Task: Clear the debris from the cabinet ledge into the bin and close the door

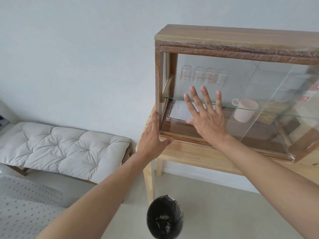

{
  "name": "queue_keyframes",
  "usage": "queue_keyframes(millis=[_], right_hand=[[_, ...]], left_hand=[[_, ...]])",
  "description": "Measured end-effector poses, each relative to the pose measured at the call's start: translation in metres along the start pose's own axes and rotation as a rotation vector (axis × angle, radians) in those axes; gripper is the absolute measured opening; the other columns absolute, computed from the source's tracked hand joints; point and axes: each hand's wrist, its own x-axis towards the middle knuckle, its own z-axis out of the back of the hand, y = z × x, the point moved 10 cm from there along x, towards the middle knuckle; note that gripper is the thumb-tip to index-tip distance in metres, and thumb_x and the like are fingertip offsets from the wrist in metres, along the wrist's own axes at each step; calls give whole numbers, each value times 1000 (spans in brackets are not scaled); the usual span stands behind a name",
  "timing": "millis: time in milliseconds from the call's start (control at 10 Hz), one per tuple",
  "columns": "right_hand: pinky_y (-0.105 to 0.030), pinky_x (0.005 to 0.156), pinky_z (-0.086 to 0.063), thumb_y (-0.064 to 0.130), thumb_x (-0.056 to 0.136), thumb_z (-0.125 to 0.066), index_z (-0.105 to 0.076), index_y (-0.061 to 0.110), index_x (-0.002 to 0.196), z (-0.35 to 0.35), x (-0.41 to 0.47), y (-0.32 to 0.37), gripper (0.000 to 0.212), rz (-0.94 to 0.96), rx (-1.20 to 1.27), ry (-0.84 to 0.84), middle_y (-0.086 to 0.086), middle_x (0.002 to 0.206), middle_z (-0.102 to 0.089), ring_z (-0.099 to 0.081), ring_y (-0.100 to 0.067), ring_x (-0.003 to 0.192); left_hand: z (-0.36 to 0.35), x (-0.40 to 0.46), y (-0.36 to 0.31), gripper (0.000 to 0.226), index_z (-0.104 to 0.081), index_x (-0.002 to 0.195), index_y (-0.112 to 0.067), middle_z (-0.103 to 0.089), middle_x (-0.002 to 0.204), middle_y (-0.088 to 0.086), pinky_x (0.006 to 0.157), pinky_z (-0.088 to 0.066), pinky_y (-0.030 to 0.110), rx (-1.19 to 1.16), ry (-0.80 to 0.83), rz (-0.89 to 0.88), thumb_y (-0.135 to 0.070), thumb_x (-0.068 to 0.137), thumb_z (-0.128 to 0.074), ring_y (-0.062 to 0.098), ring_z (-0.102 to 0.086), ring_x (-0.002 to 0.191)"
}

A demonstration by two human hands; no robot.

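Note:
A wooden cabinet [241, 38] with sliding glass doors stands on a light wooden table [193, 156]. My right hand [207, 118] lies flat, fingers spread, against the left glass door [233, 80]. My left hand [153, 135] rests against the cabinet's left front post near its bottom corner, thumb along the lower ledge [183, 138]. Below, on the floor, stands a dark bin [164, 219] with pale scraps of debris inside.
Inside the cabinet are several measuring glasses [203, 75], a pink mug [245, 109] and a white sheet of paper [179, 111]. A cushioned bench [65, 145] stands at the left against the wall. A dotted mat [22, 204] lies at the lower left.

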Motion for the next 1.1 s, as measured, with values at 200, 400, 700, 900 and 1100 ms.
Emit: queue_keyframes(millis=[200, 400, 700, 900, 1100], right_hand=[[-68, 127, 26, 59, 88, -81, -8, 17, 178, 1, 11, 9, 124, -6, 3, 21, -10, 187, -12, -18, -45, 170], [-66, 127, 27, 62, 87, -81, -6, 16, 178, 3, 23, 23, 127, 13, 12, 63, -9, 187, -11, -17, -43, 170], [-65, 127, 29, 58, 91, -77, 0, 16, 178, 7, 39, 44, 123, 23, 19, 78, -6, 188, -8, -13, -41, 171], [-71, 132, 8, 47, 100, -73, -9, 12, 178, 24, 33, 43, 107, 81, 93, 80, -12, 187, -4, -7, -43, 172], [-59, 138, -14, 33, 109, -66, -25, 10, 175, 38, -5, 22, 81, 71, 199, 275, -15, 186, -7, -4, -33, 174]], left_hand=[[-1, -1, -2, 129, 28, 163, -38, -3, 180, -10, 124, -37, 48, -9, -6, 35, -46, 92, -79, 22, -26, 162], [-1, -3, -4, 128, 25, 165, -32, -6, 180, -8, 125, -35, 46, 8, -4, 50, -41, 92, -80, 23, -26, 162], [2, -3, -1, 128, 25, 165, -29, -1, 180, -11, 123, -36, 53, 68, 40, 45, -43, 92, -78, 19, -23, 163], [12, -2, -3, 104, 11, 169, -21, -10, 180, 6, 123, -31, 61, 241, 75, 145, -34, 101, -67, 33, -17, 164], [23, -14, -46, 88, -3, 170, -20, 5, 179, 15, 126, -24, 58, 393, 114, 75, -39, 105, -58, 38, -3, 165]])
